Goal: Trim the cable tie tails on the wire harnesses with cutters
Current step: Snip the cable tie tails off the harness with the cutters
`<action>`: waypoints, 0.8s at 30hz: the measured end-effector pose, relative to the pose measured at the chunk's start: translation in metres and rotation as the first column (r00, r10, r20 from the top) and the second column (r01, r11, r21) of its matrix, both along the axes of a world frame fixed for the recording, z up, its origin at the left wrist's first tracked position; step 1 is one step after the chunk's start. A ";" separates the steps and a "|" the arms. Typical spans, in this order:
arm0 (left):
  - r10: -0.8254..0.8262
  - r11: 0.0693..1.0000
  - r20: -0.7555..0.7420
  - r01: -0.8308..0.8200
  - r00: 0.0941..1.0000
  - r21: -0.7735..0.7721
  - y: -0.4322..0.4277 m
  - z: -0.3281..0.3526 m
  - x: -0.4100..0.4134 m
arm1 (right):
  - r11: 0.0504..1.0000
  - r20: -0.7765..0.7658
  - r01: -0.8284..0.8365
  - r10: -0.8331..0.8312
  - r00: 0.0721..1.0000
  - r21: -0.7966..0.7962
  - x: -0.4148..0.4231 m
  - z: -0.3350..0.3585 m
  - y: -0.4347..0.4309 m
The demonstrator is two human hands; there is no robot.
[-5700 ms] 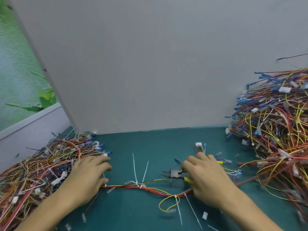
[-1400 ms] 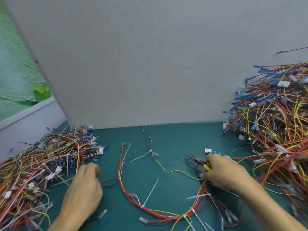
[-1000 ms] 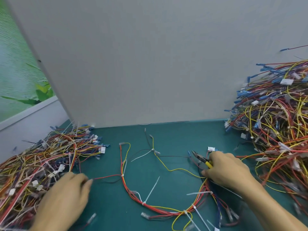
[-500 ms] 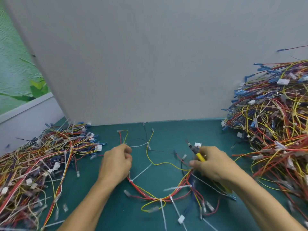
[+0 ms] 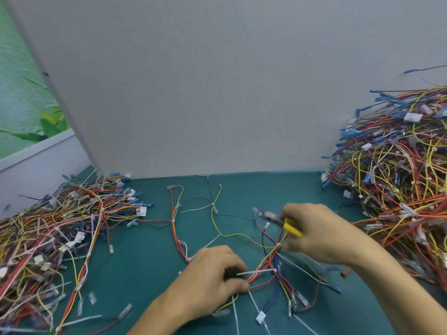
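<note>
So the wire harness (image 5: 263,263) is spread out on the green mat (image 5: 145,267) around the lower middle of the frame. It's mostly red + yellow wires, w/ a loop running up toward the grey board (image 5: 217,93) at the back and the branch ends fanning out at bottom center. The left hand (image 5: 212,276), bottom center, has its fingers curled round the red/yellow bundle, thumb and fingertips pinching it right where the wires come together. The cable tie tail (image 5: 256,272) sits just right of those fingers: white, lying approx horizontal, head on the bundle at its right end, free tip pointing left at the left hand. The right hand (image 5: 316,234), center right, is wrapped round the yellow handles of the cutters (image 5: 278,220). The tool's long axis runs lower right to upper left, nose aimed upper left, up-frame from that tail and not touching it. It's motion-blurred, so can't tell if the jaws are open or closed. More white tails stick out lower down, e.g. a second tail (image 5: 235,313) pointing pretty much straight at the bottom edge. Big left pile (image 5: 60,226) of harnesses on the left side, taller right pile (image 5: 399,177) on the right, and neither hand is on them.
</note>
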State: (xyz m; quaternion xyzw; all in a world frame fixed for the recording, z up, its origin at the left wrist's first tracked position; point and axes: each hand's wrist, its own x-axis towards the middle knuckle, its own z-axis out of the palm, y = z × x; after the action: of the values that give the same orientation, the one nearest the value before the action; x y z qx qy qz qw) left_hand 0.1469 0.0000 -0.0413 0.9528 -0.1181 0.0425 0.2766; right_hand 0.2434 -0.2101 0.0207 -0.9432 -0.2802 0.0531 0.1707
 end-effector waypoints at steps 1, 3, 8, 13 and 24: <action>0.008 1.000 -0.008 -0.008 1.000 0.004 -0.003 -0.003 0.001 | 0.995 -0.028 -0.081 0.079 0.996 -0.060 -0.006 -0.001 0.005; 0.030 0.999 -0.018 -0.031 0.999 -0.031 -0.004 -0.007 0.002 | 0.966 -0.084 -0.193 0.180 0.980 -0.171 -0.016 -0.009 0.017; -0.047 0.994 -0.017 0.045 0.999 -0.104 0.000 -0.007 0.000 | 0.956 -0.006 -0.141 0.144 0.990 -0.256 -0.025 -0.029 0.032; -0.148 0.989 0.035 0.147 0.988 0.017 0.001 -0.010 -0.001 | 0.969 0.047 -0.042 0.055 0.997 -0.243 -0.021 -0.035 0.031; -0.136 0.988 -0.013 0.136 0.991 0.072 0.004 -0.009 -0.007 | 0.986 -0.096 0.015 -0.031 0.995 -0.164 -0.008 -0.042 0.026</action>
State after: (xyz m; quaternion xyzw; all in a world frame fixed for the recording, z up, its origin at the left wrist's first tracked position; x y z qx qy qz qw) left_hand 0.1400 0.0037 -0.0498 0.9520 -0.1833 0.0155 0.2446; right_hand 0.2357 -0.1845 -0.0216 -0.9534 -0.2551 0.1204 0.1074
